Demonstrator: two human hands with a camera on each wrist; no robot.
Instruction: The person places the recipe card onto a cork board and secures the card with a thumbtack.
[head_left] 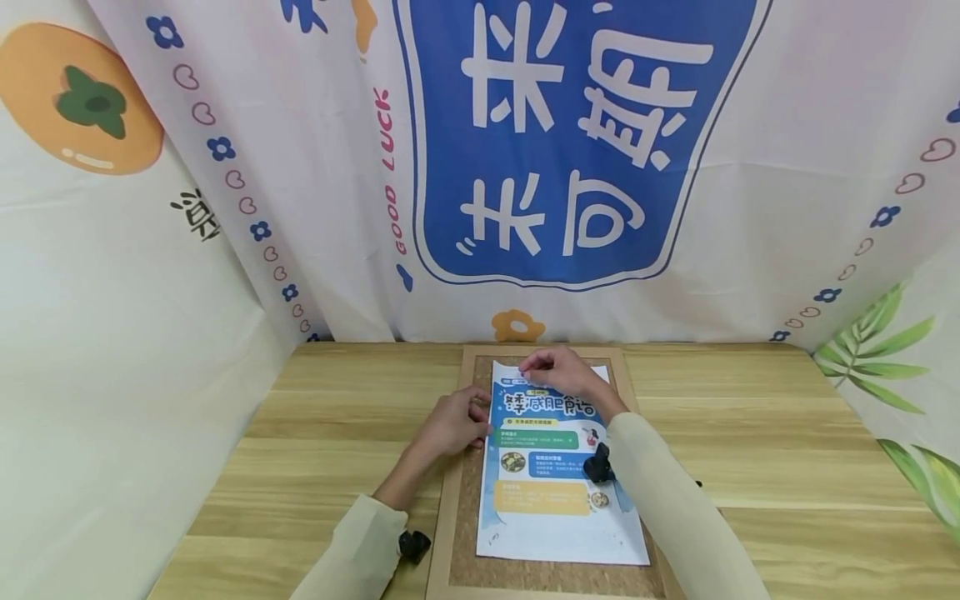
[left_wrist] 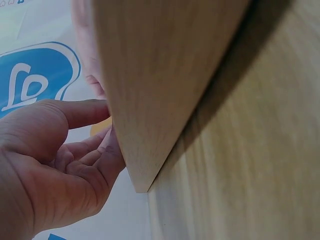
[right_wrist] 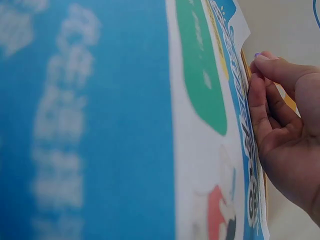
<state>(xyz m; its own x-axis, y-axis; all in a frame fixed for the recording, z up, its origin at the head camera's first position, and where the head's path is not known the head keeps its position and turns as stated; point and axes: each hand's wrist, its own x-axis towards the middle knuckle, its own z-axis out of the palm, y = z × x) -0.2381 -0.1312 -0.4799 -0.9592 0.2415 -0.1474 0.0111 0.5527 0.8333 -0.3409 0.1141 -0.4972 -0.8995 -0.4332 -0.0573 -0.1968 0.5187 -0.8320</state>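
A printed poster (head_left: 555,529) with blue, green and yellow blocks lies on a wood-framed cork board (head_left: 463,560). My right hand (head_left: 566,372) is over the poster's top part, left of its middle. Thumb and fingers pinch a small purple thing (right_wrist: 257,54), which looks like a pushpin; most of it is hidden. At the left edge of the poster my left hand (head_left: 454,423) rests with its fingertips, beside the board's left frame. In the left wrist view its thumb reaches straight to the frame's side (left_wrist: 145,95), and the fingertips are hidden behind it.
The board lies on a wood-grain table (head_left: 330,467) that reaches out on both sides. A printed curtain (head_left: 345,250) hangs at the table's back edge. Black wrist devices (head_left: 414,546) are worn at both sleeves; the right one is above the poster.
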